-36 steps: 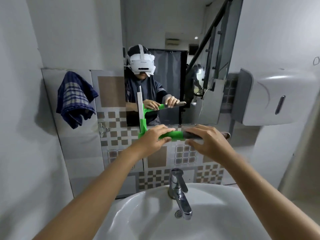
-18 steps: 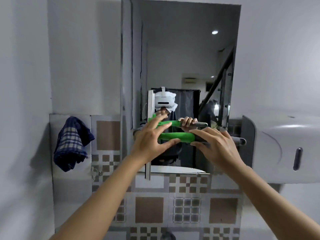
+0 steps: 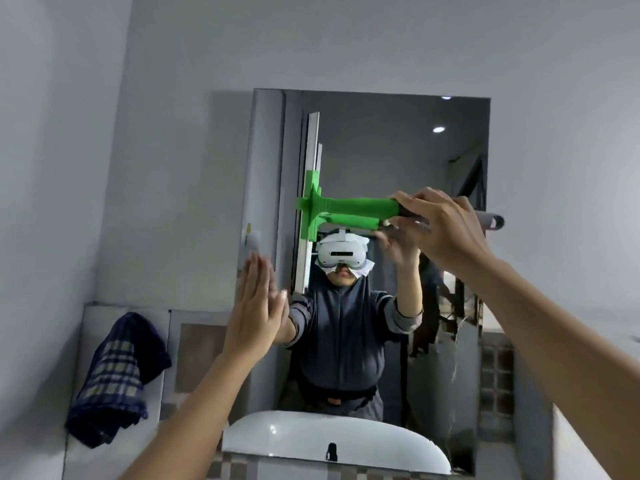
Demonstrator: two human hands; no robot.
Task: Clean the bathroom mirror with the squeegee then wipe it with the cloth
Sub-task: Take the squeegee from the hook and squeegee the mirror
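A rectangular mirror [image 3: 460, 306] hangs on the grey wall ahead. A green squeegee [image 3: 349, 205] is held sideways against the glass, its long blade upright near the mirror's left side. My right hand [image 3: 440, 230] grips the dark end of its handle. My left hand [image 3: 254, 310] is flat, fingers together, at the mirror's left edge, off the squeegee and holding nothing. A blue checked cloth [image 3: 117, 379] hangs on the wall to the lower left of the mirror.
The mirror reflects a person with a white headset and a white sink rim. Patterned tiles [image 3: 197, 358] run along the wall beside the cloth. A grey wall closes in on the left.
The squeegee has risen from the mirror's bottom edge to its upper middle. My left hand has let go of the handle and moved to the mirror's left edge. The view tilted up.
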